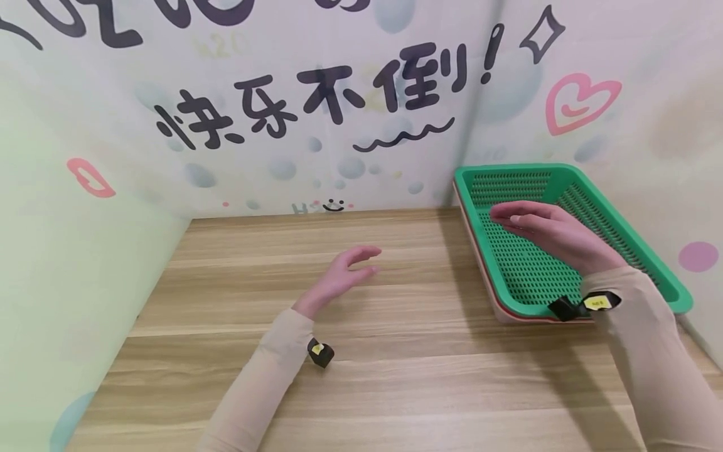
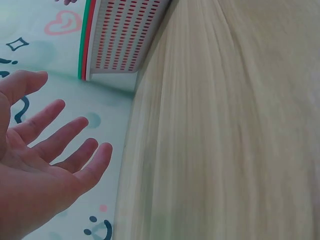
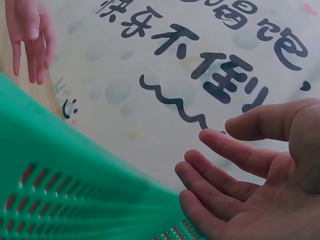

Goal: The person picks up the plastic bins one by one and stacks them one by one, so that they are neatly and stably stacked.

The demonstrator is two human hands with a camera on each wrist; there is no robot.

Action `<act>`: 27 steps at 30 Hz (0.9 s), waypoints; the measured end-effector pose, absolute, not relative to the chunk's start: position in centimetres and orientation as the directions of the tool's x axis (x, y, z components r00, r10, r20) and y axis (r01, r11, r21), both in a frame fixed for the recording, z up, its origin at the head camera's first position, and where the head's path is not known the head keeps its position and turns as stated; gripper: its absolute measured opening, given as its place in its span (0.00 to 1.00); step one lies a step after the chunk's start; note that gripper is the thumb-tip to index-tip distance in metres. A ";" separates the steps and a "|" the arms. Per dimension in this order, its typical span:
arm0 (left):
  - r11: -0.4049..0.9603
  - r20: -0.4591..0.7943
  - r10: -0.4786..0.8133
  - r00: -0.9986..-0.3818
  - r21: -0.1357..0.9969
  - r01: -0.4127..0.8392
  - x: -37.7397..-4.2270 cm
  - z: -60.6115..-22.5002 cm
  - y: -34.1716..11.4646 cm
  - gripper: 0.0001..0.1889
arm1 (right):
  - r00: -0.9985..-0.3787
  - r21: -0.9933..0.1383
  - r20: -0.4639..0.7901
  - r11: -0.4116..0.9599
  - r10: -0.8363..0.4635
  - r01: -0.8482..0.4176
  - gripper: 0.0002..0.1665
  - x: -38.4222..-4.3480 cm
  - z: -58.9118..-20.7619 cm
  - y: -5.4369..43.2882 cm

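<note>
A green basket (image 1: 528,276) with slotted walls stands at the right of the wooden table (image 1: 384,376), stacked with a red rim and a pale basket (image 2: 120,37) under it. Over its inside hangs my right hand (image 1: 556,232), fingers loosely extended, holding nothing. In the right wrist view the palm of that right hand (image 3: 250,185) shows beside the green wall. My left hand (image 1: 341,273) hovers above the middle of the table, thumb and fingers spread apart. Its bare palm (image 2: 45,160) faces the camera in the left wrist view.
A patterned wall sheet (image 1: 339,163) with dark lettering rises behind the table. A pale green wall (image 1: 73,263) borders the left side. The basket stands close to the right-hand wall (image 1: 649,182). Each sleeve carries a small black wrist camera (image 1: 321,353).
</note>
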State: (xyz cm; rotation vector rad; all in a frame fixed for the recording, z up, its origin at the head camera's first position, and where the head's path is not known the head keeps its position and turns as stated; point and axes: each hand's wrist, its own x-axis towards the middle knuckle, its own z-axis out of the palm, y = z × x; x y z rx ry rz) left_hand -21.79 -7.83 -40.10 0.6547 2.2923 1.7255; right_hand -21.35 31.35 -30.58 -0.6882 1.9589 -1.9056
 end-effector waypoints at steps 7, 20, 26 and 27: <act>0.254 0.099 0.433 -0.896 0.940 0.226 -22.0 -39.6 -9.4 0.22 | -0.838 -0.990 0.067 0.070 -0.541 -0.124 0.22 -22.1 -30.2 29.0; 0.321 0.077 0.354 -0.932 0.926 0.198 -22.0 -38.5 -12.2 0.22 | -0.885 -0.911 -0.069 0.391 -0.460 -0.133 0.24 -22.7 -30.1 23.5; 0.329 0.075 0.337 -0.938 0.925 0.192 -21.9 -38.4 -13.1 0.23 | -0.848 -0.904 -0.089 0.400 -0.522 -0.151 0.23 -22.8 -30.4 21.7; 0.339 0.077 0.334 -0.939 0.920 0.196 -21.9 -38.3 -13.3 0.23 | -0.846 -0.904 -0.092 0.400 -0.525 -0.150 0.22 -22.8 -30.4 21.3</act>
